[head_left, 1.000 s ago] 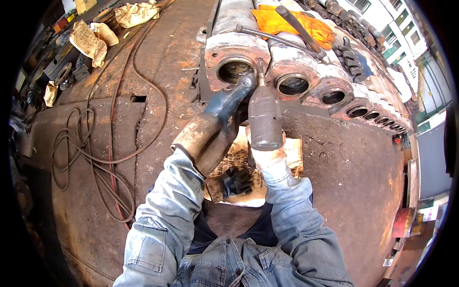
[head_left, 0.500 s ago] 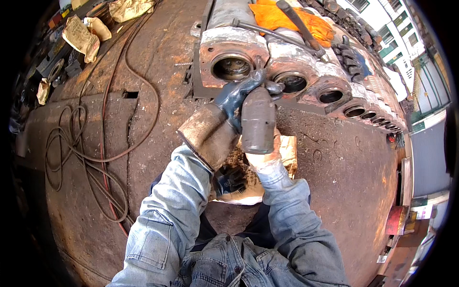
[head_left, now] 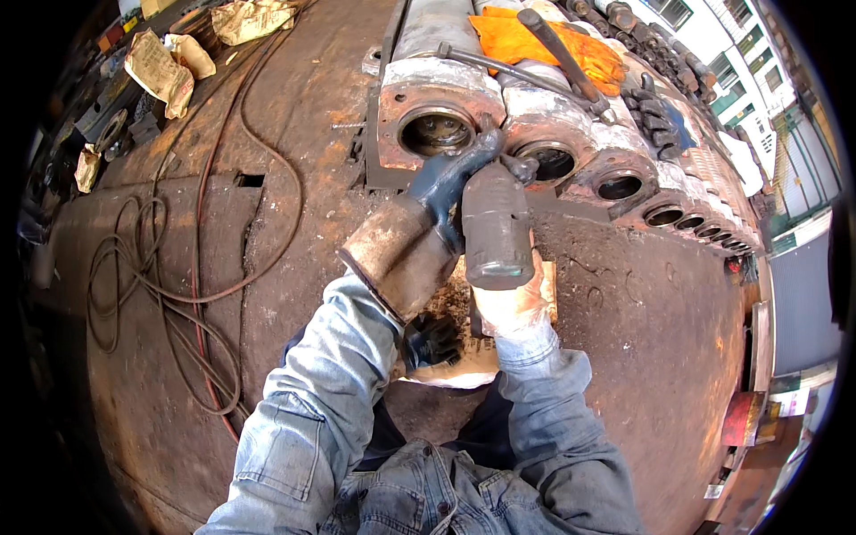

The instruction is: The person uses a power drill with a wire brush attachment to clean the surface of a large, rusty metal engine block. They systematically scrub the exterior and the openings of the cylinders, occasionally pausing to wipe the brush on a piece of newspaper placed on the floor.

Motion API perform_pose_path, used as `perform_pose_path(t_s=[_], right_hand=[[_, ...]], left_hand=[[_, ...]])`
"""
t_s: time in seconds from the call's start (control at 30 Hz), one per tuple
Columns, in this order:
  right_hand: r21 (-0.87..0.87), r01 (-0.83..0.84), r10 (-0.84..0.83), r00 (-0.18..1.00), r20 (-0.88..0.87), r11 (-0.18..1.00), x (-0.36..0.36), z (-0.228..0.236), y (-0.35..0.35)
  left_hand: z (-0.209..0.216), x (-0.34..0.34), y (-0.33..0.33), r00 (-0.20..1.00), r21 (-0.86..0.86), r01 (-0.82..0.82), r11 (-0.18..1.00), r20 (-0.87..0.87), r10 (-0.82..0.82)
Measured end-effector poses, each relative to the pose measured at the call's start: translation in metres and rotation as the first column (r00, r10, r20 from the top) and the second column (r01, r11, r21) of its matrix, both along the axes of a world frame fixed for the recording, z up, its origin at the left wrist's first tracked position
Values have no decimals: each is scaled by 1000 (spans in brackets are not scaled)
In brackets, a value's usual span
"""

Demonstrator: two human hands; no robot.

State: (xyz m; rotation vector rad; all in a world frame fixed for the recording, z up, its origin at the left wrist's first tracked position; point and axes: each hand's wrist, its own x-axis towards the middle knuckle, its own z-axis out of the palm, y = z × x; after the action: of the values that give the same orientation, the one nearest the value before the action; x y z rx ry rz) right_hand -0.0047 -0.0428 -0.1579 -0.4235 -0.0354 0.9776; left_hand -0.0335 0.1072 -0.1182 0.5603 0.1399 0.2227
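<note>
Between my two hands is a dark grey impact wrench (head_left: 497, 227), its rounded back end toward me and its front toward the row of flanged metal cylinders. My left hand (head_left: 446, 183), in a dark blue coated glove with a dirty brown cuff, is closed on the wrench's left and front side. Bare, my right hand (head_left: 524, 301) wraps the handle below the body, which hides most of its fingers. Just beyond the wrench's front lie the round openings of the nearest cylinder (head_left: 437, 132) and the second cylinder (head_left: 550, 160).
A dark glove (head_left: 432, 341) lies on a brown paper sheet (head_left: 464, 364) between my legs. On the cylinders rest a long-handled hammer (head_left: 563, 58), a metal bar (head_left: 508, 68), an orange cloth (head_left: 508, 36) and another glove (head_left: 655, 120). Coiled hoses (head_left: 134, 259) spread over the floor at left.
The wrench and both my hands have shifted slightly right, and more of the handle's lower end shows. My grip looks the same. The whole view has moved a little.
</note>
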Motion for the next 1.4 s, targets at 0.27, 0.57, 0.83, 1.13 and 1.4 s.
perform_pose_path(t_s=[0.27,0.57,0.83,1.13,1.4], right_hand=[[-155,29,33,924,381,987,11,-29,-4],[145,-124,120,992,35,982,12,-29,-21],[-74,-132,144,972,188,988,15,-28,-27],[-460,-73,403,612,680,885,-3,-52,20],[-304,375,365,-103,925,876,11,-109,43]], left_hand=[[5,-2,3,997,43,-13,999,-80,17],[-8,5,-9,998,106,-56,993,17,55],[-8,-23,-16,994,209,-102,973,-22,109],[-41,-68,17,902,144,-290,946,-291,320],[-46,-58,36,896,122,-328,937,-272,350]])
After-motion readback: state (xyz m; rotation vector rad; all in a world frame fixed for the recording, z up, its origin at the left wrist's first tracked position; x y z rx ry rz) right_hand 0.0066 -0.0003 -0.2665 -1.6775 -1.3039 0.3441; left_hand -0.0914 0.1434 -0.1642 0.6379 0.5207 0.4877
